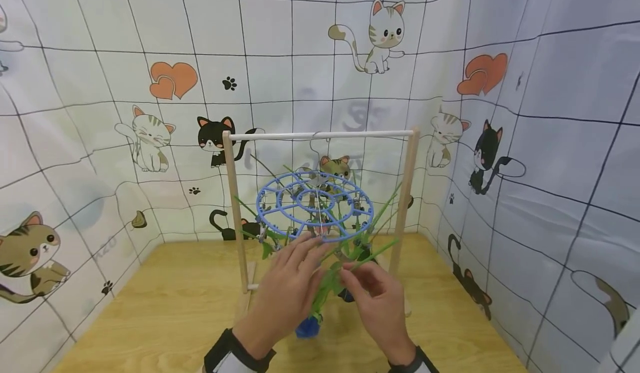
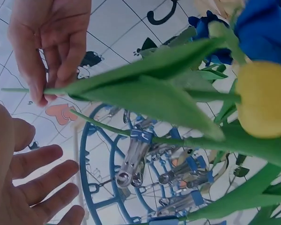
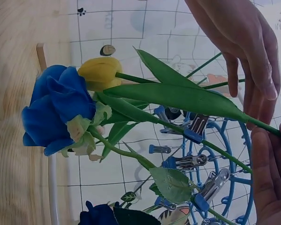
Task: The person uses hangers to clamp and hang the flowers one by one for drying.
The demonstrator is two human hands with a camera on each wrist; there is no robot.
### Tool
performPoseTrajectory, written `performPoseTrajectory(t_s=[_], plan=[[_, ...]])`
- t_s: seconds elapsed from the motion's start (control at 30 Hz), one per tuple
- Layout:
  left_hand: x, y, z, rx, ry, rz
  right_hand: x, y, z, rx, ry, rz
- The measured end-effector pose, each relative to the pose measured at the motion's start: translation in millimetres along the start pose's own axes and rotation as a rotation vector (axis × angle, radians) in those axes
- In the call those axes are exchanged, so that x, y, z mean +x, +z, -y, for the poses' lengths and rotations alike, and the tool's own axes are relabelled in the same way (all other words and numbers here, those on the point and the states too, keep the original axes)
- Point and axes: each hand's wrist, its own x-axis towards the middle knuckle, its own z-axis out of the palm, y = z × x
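My right hand (image 1: 377, 301) pinches the green stem of a yellow tulip (image 2: 264, 99), thumb against fingers. The tulip's long leaves (image 3: 178, 98) stretch away from that hand, with the bloom at the far end. Beside it, my left hand (image 1: 290, 284) is raised at the near rim of a round blue hanging rack (image 1: 315, 239), its fingers extended and holding nothing. Metal clips with blue tips (image 2: 140, 136) dangle from the rack. Some grip flower stems, blooms downward. A large blue rose (image 3: 61, 110) hangs next to the tulip bloom.
The rack hangs by a hook from the white bar (image 1: 280, 137) of a wooden-post stand (image 1: 406, 189) on a wood-grain table (image 1: 165, 306). Behind and beside it hangs a cat-print sheet (image 1: 295, 78). Another blue rose (image 3: 98, 214) hangs lower in the right wrist view.
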Motion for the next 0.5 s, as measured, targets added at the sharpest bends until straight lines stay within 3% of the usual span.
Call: performPoseTrajectory(t_s=[0.5], plan=[[-13.0, -6.7, 34.4, 0.096, -0.03, 0.084, -8.0, -3.3, -4.2, -0.001, -0.027, 0.013]])
